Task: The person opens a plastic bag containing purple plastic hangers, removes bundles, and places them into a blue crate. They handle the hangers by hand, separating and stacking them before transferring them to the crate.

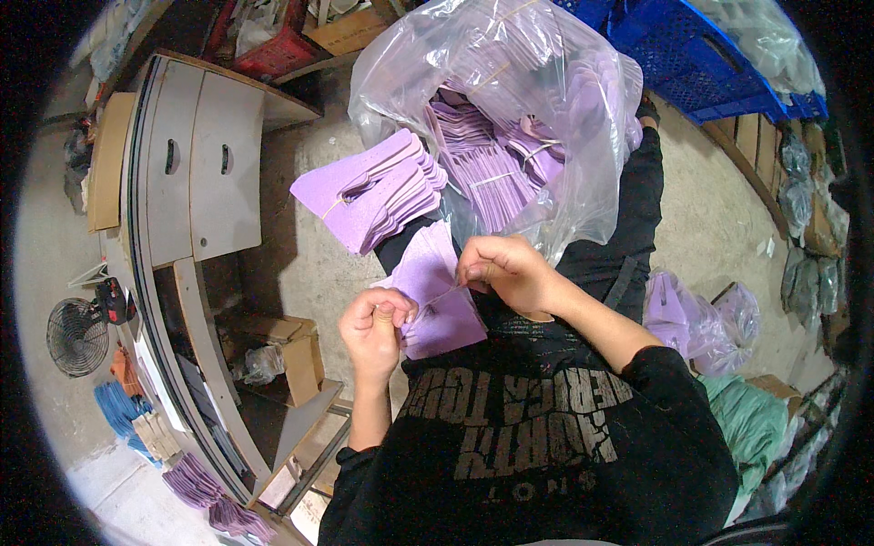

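A stack of purple fabric-like sheets [433, 273] lies on my lap. Across it runs a thin string [441, 297], drawn between my two hands. My left hand [375, 326] is closed at the stack's left edge, its fingertips pinching one end of the string. My right hand [506, 271], also closed, pinches the other end by the stack's right side. Beyond my left hand a larger tied bundle of purple pieces [387, 196] rests on my leg, bound round its narrow middle. Whether the string goes under the stack is hidden.
A big clear plastic bag [382, 91] holding several banded purple bundles [482, 168] stands ahead. Blue plastic crates [674, 64] are at the far right. A grey cabinet [223, 164] and a fan [77, 337] stand at left. Bagged purple pieces [683, 314] lie at right.
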Available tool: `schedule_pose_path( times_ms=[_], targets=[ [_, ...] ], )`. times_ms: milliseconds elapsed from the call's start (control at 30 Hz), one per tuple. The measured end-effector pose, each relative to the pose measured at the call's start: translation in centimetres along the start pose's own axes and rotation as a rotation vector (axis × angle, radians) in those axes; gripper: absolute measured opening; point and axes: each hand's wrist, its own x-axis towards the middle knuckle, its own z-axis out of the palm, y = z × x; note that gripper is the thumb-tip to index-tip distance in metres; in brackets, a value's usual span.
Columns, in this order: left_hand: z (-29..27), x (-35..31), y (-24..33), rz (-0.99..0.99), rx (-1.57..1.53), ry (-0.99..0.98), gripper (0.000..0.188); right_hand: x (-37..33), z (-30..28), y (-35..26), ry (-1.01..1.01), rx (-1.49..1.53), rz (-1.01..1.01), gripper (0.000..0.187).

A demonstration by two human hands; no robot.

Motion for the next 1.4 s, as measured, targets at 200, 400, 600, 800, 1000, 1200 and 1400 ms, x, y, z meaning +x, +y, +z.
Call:
schedule_pose_path(
  times_ms=[200,400,600,800,1000,1200,1400],
  targets=[
    [-0.3,-0.4,-0.3,-0.021,0.049,0.050,0.024,0.1,-0.3,0.7,0.018,0.079,0.068,0.013],
    [-0.2,-0.4,-0.4,-0.005,0.106,0.041,0.023,0.4,-0.6,2.3,0.020,0.212,0.075,0.014],
    [0.2,0.1,1.5,-0.055,0.419,-0.080,0.015,-0.1,0.0,0.0,0.002,0.093,0.007,0.009],
    [1.9,1.4,3.5,-0.201,0.850,-0.312,0.021,-1.3,1.0,-3.8,-0.088,-0.270,-0.320,0.011],
    [3.4,1.7,3.8,-0.263,0.814,-0.270,0.018,-1.1,1.6,-4.0,-0.022,-0.300,-0.312,0.015],
    [2.9,0.9,2.8,-0.129,0.786,-0.207,0.013,-1.4,1.1,-3.2,0.075,-0.406,-0.369,0.017],
    [2.9,0.1,0.5,-0.126,0.402,0.039,0.010,-1.0,1.9,-1.3,0.127,-0.370,-0.377,0.014]
  ],
)
